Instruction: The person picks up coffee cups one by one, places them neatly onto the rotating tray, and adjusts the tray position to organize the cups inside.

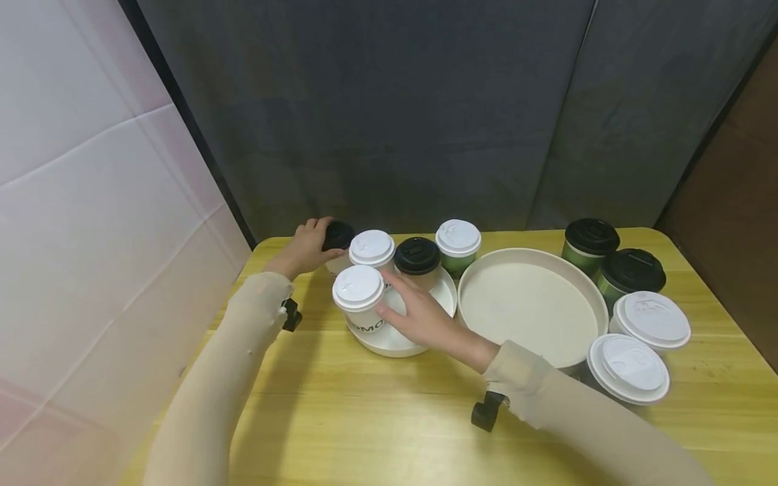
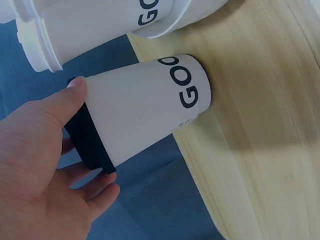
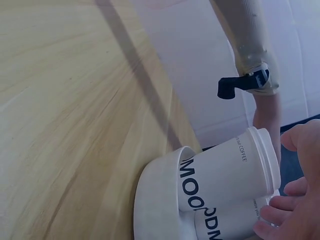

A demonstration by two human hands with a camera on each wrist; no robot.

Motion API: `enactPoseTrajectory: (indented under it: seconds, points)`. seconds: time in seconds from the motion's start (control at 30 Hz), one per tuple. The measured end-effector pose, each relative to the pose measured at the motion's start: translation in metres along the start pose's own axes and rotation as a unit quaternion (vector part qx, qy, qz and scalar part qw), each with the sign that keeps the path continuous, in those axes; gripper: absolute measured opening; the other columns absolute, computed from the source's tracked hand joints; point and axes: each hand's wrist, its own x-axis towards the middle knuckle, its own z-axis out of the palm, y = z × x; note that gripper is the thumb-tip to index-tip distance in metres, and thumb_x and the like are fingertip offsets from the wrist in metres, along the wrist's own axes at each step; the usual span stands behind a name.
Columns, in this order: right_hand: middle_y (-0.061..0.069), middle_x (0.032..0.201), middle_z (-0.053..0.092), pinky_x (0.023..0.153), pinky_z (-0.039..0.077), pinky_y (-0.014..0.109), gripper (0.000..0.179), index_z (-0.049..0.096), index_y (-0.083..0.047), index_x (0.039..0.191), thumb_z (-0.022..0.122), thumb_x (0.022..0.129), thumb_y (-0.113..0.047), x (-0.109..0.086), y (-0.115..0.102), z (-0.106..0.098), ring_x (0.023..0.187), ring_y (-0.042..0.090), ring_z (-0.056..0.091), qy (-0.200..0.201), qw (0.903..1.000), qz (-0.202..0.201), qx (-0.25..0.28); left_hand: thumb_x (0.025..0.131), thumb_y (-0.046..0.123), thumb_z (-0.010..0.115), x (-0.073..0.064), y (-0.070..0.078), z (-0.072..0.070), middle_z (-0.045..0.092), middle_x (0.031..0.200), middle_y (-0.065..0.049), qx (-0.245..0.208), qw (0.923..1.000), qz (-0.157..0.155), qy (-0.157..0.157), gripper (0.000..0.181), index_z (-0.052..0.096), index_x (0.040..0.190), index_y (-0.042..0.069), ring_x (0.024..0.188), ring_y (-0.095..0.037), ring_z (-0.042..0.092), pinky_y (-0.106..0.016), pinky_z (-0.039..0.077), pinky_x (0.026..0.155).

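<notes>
At the back left, my left hand (image 1: 310, 244) grips the black lid of a white paper coffee cup (image 2: 145, 107). Its base meets the wooden table in the left wrist view, beside the small round white tray (image 1: 394, 347). My right hand (image 1: 419, 312) reaches over that tray with thumb and fingers spread. Next to it stands a white-lidded coffee cup (image 1: 360, 297) at the tray's front left; the right wrist view shows a gap between this cup's lid and the thumb. Behind are another white-lidded cup (image 1: 372, 248) and a black-lidded cup (image 1: 417, 260).
A larger round cream tray (image 1: 531, 297) lies to the right. A green cup with a white lid (image 1: 458, 244) stands behind the trays. Along the right are two black-lidded green cups (image 1: 591, 243) and two white-lidded cups (image 1: 629, 368). A dark partition (image 1: 389, 115) borders the table's back edge.
</notes>
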Motion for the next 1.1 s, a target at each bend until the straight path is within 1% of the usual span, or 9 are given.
enactPoseTrajectory:
  seconds: [0.17,0.33,0.5,0.6,0.73,0.9,1.1]
  points:
    - [0.011,0.159,0.037,0.123,0.03,0.048,0.065,0.034,-0.011,0.154,0.06,0.097,-0.03,0.0,0.001,0.0,0.149,0.029,0.034,0.002,1.0,0.003,0.0,0.097,0.04,0.061,-0.004,-0.002,-0.004,0.026,0.153,-0.03,-0.004,1.0,-0.006,-0.001,0.083,0.017,0.156,0.002,0.138,-0.046,0.032,-0.061,0.035,0.115]
    - [0.013,0.159,0.038,0.122,0.031,0.047,0.065,0.035,-0.01,0.153,0.061,0.097,-0.029,0.0,0.001,-0.001,0.148,0.029,0.035,0.002,1.0,-0.003,0.001,0.096,0.04,0.061,-0.007,-0.002,-0.008,0.027,0.151,-0.032,0.001,1.0,0.006,0.008,0.082,0.018,0.154,0.0,0.136,-0.049,0.034,-0.061,0.036,0.114]
    - [0.014,0.158,0.038,0.122,0.031,0.048,0.065,0.036,-0.008,0.152,0.061,0.097,-0.029,-0.002,0.0,0.0,0.148,0.031,0.035,0.009,0.9999,-0.006,0.0,0.096,0.038,0.062,-0.016,-0.003,-0.014,0.029,0.15,-0.034,0.007,0.9998,0.012,0.012,0.081,0.02,0.154,0.001,0.134,-0.051,0.036,-0.063,0.038,0.111]
    - [0.013,0.159,0.038,0.122,0.031,0.048,0.065,0.036,-0.009,0.153,0.061,0.097,-0.03,-0.003,0.0,0.0,0.148,0.03,0.036,0.011,0.9999,-0.004,-0.003,0.095,0.038,0.063,-0.022,-0.002,-0.02,0.03,0.15,-0.034,0.007,0.9998,0.013,0.012,0.08,0.022,0.154,0.001,0.134,-0.051,0.038,-0.063,0.039,0.11]
    - [0.014,0.158,0.039,0.122,0.032,0.048,0.065,0.036,-0.008,0.152,0.062,0.096,-0.029,-0.004,-0.002,0.0,0.147,0.031,0.037,0.014,0.9999,-0.009,-0.001,0.095,0.038,0.064,-0.028,-0.001,-0.028,0.032,0.15,-0.034,0.015,0.9994,0.02,0.022,0.079,0.025,0.152,-0.001,0.133,-0.052,0.04,-0.063,0.041,0.108]
    - [0.013,0.158,0.038,0.122,0.032,0.047,0.065,0.036,-0.01,0.153,0.062,0.097,-0.028,-0.004,-0.003,-0.001,0.146,0.029,0.038,0.015,0.9998,-0.01,0.0,0.092,0.044,0.065,-0.036,0.001,-0.039,0.036,0.149,-0.03,0.029,0.9989,0.015,0.034,0.081,0.029,0.151,0.002,0.131,-0.047,0.044,-0.061,0.044,0.106]
    - [0.012,0.158,0.038,0.122,0.032,0.047,0.065,0.036,-0.01,0.153,0.062,0.096,-0.028,-0.005,-0.003,0.0,0.147,0.028,0.037,0.02,0.9995,-0.023,-0.001,0.088,0.048,0.068,-0.044,0.008,-0.055,0.04,0.149,-0.025,0.018,0.9986,0.004,0.049,0.084,0.031,0.151,0.006,0.129,-0.042,0.049,-0.061,0.046,0.104]
